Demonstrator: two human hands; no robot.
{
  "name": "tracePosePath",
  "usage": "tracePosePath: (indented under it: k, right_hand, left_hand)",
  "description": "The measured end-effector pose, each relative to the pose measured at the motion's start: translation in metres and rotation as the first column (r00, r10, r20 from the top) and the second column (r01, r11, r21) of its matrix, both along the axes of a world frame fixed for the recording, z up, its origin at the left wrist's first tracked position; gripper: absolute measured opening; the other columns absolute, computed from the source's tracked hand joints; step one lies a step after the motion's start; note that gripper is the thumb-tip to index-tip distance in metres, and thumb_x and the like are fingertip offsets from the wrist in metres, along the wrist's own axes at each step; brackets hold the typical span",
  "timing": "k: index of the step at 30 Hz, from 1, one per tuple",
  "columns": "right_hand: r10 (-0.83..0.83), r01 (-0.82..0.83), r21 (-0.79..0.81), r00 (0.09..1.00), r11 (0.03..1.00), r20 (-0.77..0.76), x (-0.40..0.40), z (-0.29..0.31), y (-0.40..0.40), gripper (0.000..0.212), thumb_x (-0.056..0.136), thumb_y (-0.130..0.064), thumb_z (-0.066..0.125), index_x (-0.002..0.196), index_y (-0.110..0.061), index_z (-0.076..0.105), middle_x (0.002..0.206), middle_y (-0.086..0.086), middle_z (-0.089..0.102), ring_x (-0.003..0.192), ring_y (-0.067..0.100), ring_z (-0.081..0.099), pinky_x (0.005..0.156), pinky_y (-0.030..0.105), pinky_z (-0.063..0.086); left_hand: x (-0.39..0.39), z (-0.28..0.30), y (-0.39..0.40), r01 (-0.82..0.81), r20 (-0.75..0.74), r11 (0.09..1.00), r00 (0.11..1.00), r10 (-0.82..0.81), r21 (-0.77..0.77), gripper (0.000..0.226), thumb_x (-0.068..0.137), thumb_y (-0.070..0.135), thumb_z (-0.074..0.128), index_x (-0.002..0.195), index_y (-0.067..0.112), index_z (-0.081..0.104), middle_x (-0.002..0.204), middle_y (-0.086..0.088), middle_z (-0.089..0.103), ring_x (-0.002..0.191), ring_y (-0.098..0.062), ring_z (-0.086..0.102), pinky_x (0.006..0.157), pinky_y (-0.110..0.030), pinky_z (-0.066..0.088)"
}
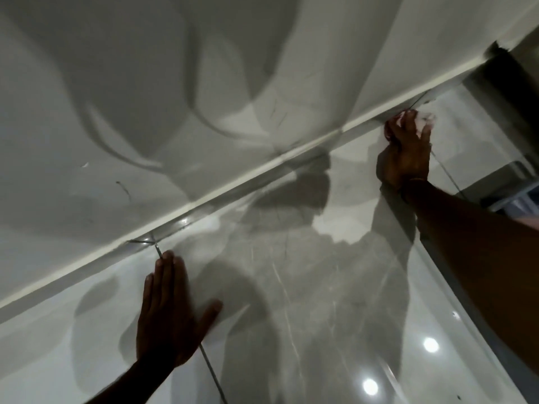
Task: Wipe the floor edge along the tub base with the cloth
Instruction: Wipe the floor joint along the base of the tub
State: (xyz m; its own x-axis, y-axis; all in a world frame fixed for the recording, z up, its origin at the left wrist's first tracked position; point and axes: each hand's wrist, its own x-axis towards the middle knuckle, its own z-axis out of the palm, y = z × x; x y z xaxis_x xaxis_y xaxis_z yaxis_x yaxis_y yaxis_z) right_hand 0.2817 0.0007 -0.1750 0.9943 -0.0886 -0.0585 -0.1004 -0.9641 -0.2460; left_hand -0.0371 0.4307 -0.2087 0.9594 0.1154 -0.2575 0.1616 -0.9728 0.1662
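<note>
Now right hand (pixel 407 154) grip bunches pale pinkish cloth (pixel 420 123) against tub base (pixel 262 167); left hand (pixel 169 313) splayed flat.

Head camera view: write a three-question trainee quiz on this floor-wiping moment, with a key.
1. True or false: the left hand holds the cloth.
2. Which hand presses flat on the floor? A) left B) right
3. Fill in: the cloth sits where the floor meets the base of the ____.

Key:
1. False; the right hand has it in its grip.
2. A
3. tub
</note>
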Motion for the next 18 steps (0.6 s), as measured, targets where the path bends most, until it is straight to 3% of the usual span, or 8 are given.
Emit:
tracePosePath:
  k: [3, 5, 9, 13, 15, 18]
  right_hand:
    - [-0.109, 0.107, -0.029, 0.993, 0.994, -0.052, 0.007, 0.003, 0.004, 0.053, 0.110, -0.007, 0.031, 0.163, -0.008, 0.031, 0.177, 0.015, 0.016, 0.166, 0.037, 0.009, 0.137, 0.055, -0.001]
    - [-0.106, 0.106, 0.007, 0.993, 0.994, -0.059, -0.003, 0.006, 0.021, 0.053, 0.109, -0.004, 0.034, 0.161, -0.006, 0.034, 0.176, 0.017, 0.021, 0.165, 0.038, 0.013, 0.137, 0.056, 0.001]
    - [-0.007, 0.009, 0.095, 1.000, 0.995, -0.025, -0.063, 0.009, 0.091, 0.054, 0.094, 0.002, 0.037, 0.144, -0.003, 0.058, 0.164, 0.021, 0.045, 0.159, 0.040, 0.031, 0.136, 0.050, 0.009]
    - [0.098, -0.086, 0.211, 0.994, 0.974, -0.048, -0.138, 0.005, 0.192, 0.066, 0.099, 0.001, 0.041, 0.162, -0.020, 0.041, 0.177, 0.010, 0.022, 0.166, 0.042, 0.009, 0.132, 0.049, 0.020]
    - [0.152, -0.131, 0.265, 0.987, 0.955, -0.061, -0.175, 0.002, 0.244, 0.072, 0.095, 0.002, 0.040, 0.164, -0.021, 0.037, 0.177, 0.009, 0.022, 0.166, 0.042, 0.009, 0.133, 0.053, 0.019]
    - [0.268, -0.223, 0.348, 0.960, 0.911, -0.086, -0.219, 0.005, 0.311, 0.067, 0.098, -0.016, 0.029, 0.164, -0.025, 0.037, 0.176, 0.002, 0.028, 0.166, 0.037, 0.012, 0.135, 0.054, 0.018]
  left_hand:
    - [0.000, -0.002, 0.001, 0.004, 0.013, 1.000, 1.000, -0.004, 0.008, 0.119, 0.088, 0.085, 0.038, 0.168, 0.007, -0.003, 0.179, -0.010, -0.007, 0.166, -0.025, -0.005, 0.134, -0.038, -0.007]
    - [0.001, 0.000, -0.001, 0.009, 0.006, 1.000, 1.000, -0.009, 0.005, 0.119, 0.088, 0.084, 0.040, 0.168, 0.006, -0.003, 0.179, -0.011, -0.006, 0.166, -0.026, -0.004, 0.134, -0.039, -0.005]
    - [0.004, 0.006, -0.003, 0.013, -0.001, 1.000, 1.000, -0.013, -0.002, 0.118, 0.089, 0.086, 0.033, 0.168, 0.005, 0.000, 0.178, -0.014, -0.002, 0.166, -0.025, -0.007, 0.134, -0.038, -0.006]
    - [0.012, 0.008, -0.003, 0.057, 0.019, 0.998, 0.998, -0.057, 0.008, 0.116, 0.092, 0.085, 0.035, 0.167, -0.001, 0.009, 0.177, -0.021, 0.005, 0.166, -0.031, 0.001, 0.135, -0.047, 0.005]
    - [0.014, 0.008, -0.002, 0.054, 0.023, 0.998, 0.998, -0.054, 0.009, 0.116, 0.093, 0.083, 0.038, 0.166, -0.002, 0.010, 0.177, -0.022, 0.005, 0.166, -0.032, 0.000, 0.135, -0.049, 0.007]
    - [0.011, 0.005, 0.000, 0.088, 0.027, 0.996, 0.996, -0.089, 0.028, 0.108, 0.096, 0.071, 0.046, 0.166, -0.004, 0.010, 0.176, -0.024, 0.005, 0.165, -0.037, 0.002, 0.133, -0.054, 0.013]
